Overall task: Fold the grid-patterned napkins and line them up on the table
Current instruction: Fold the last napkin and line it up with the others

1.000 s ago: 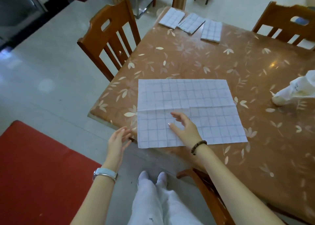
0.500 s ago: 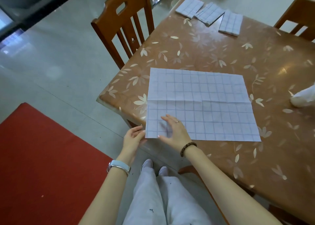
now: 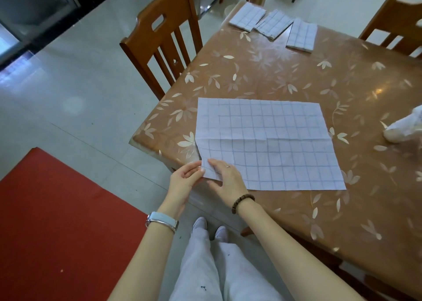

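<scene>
- Open napkin (image 3: 269, 145): one grid-patterned sheet, spread flat on the bench (image 3: 274, 77) at the corner nearest you. A crease runs across its middle from left to right. The near-left corner overhangs the bench edge and is lifted a little.
- Left grip (image 3: 185, 182): your thumb and fingertips pinch that near-left corner, just off the bench edge. There is a pale watch (image 3: 162, 220) on the wrist.
- Right grip (image 3: 226, 177): it lies on top of the open napkin, just beside the left grip and almost touching it. The fingers are fairly straight and spread across the sheet. You cannot tell whether the thumb tucks under the near edge. There is a dark bead bracelet (image 3: 243, 202) on the wrist.
- Folded napkins (image 3: 272, 24): three, in a row at the far corner of the bench, well apart from the open one. The left pair touch or overlap at their edges. The third lies just beside them on the right.
- White crumpled bundle (image 3: 404, 129): on the bench at the right edge of view. You cannot tell its material.
- Wooden chair (image 3: 162, 40): stands at the bench's left side.
- Second chair (image 3: 392, 24): stands at the far right.
- Red mat (image 3: 57, 220): lies on the tiled floor to your left.
</scene>
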Demonstrator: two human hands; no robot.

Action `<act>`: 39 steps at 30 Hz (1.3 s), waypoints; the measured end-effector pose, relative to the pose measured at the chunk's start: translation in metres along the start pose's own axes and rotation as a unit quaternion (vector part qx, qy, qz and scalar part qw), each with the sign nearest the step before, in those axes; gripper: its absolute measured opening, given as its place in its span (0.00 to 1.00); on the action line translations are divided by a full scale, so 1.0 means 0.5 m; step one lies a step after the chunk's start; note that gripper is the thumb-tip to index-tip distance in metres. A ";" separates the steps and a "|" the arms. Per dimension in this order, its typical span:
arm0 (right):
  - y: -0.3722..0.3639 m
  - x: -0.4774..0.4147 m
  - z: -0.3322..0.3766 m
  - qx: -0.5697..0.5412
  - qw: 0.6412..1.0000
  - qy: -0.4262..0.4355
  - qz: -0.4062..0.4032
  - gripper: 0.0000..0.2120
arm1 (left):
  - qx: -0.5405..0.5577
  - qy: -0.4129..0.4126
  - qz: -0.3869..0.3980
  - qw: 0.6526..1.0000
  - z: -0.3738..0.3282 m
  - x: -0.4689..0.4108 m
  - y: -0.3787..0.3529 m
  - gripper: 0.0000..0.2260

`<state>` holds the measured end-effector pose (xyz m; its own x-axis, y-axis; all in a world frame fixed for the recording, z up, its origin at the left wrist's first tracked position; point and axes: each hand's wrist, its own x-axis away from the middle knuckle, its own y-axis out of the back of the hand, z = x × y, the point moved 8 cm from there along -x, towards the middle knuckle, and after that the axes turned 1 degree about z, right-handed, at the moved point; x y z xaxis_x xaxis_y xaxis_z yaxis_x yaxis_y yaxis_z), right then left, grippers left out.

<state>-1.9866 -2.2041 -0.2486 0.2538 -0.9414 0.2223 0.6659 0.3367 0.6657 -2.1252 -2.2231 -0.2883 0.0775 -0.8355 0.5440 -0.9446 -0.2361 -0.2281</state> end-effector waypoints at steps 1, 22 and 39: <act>0.011 0.000 0.003 -0.014 1.000 -0.009 -0.012 0.22 | -0.004 -0.008 0.008 1.000 -0.014 0.001 -0.011 0.11; 0.323 0.073 -0.063 -0.288 0.908 -0.126 -0.276 0.16 | -0.066 -0.053 0.009 0.996 -0.171 -0.131 -0.199 0.17; 0.430 0.140 -0.220 -0.323 0.787 -0.291 -0.438 0.10 | -0.275 -0.042 0.204 0.939 -0.243 -0.359 -0.450 0.27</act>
<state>-1.7483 -2.1955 -0.1683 -0.7396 -0.6057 0.2933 0.6725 -0.6826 0.2862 -1.9652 -1.9595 -0.2364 -0.3233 -0.8420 0.4318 -0.9211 0.3846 0.0603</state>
